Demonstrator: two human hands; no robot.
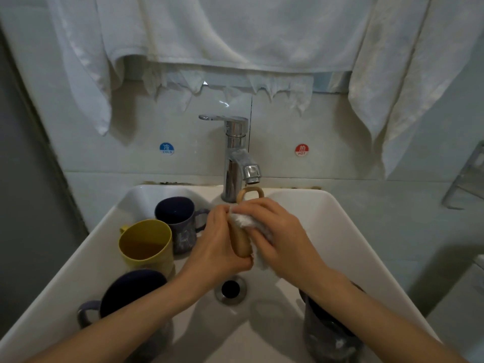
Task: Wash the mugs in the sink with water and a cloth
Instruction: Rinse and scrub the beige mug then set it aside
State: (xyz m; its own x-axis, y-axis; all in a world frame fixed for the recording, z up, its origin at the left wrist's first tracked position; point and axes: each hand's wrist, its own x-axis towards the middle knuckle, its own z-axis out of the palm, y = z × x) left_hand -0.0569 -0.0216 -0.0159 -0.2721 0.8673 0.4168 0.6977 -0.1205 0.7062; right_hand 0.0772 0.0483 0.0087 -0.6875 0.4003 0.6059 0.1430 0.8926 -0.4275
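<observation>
Over the middle of the white sink (340, 231) my left hand (217, 247) grips a tan mug (242, 242), its handle pointing up toward the spout. My right hand (277, 239) holds a white cloth (245, 221) pressed against the mug's side. Inside the sink on the left stand a yellow mug (146, 244), a dark purple mug (178, 218) behind it, and another dark purple mug (125, 294) near the front, partly hidden by my left forearm. A dark mug (327, 334) sits at the front right under my right forearm.
The chrome tap (235, 153) stands behind the sink; no water visibly runs from its spout. The drain (230, 288) lies below my hands. White towels (235, 35) hang over the wall above. A metal rack (466, 176) juts out at the right.
</observation>
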